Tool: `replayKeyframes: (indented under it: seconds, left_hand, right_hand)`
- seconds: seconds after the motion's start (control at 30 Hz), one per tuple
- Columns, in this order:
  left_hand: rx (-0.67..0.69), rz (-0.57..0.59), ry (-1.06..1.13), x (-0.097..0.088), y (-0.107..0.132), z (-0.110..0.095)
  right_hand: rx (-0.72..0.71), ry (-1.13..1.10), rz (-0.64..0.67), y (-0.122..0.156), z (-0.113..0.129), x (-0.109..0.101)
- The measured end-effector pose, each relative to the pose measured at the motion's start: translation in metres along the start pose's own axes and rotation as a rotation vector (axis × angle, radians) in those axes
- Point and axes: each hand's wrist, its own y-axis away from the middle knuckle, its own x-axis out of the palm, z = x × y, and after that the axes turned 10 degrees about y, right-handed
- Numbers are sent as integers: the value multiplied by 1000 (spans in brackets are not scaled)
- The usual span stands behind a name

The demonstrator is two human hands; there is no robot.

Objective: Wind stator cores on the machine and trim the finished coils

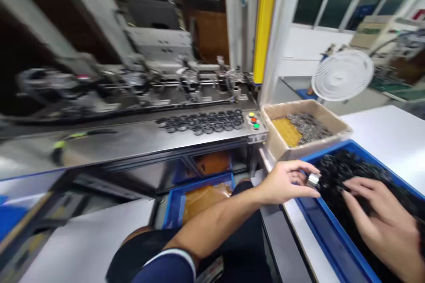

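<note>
Your left hand grips a silver cylindrical piece between thumb and fingers, by the left rim of the blue bin. Your right hand reaches over the black parts in that bin, its thumb and fingertips set narrow; I cannot tell whether they pinch one. Beyond the bin sits a box with small metal parts. To its left, round black pieces lie grouped on the steel bench, beside three coloured buttons
</note>
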Motion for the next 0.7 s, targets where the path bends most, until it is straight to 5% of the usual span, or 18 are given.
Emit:
replayKeyframes:
  seconds: [0.17, 0.43, 0.7]
  left_hand:
    - [-71, 8, 97, 22, 22, -4]
    - [-133, 31, 293, 42, 31, -1]
    - [-48, 23, 248, 37, 29, -1]
  right_hand:
    - [-79, -292, -71, -10, 57, -16]
    - [-134, -268, -102, -5, 60, -22]
    - [-255, -249, -59, -9, 55, -21]
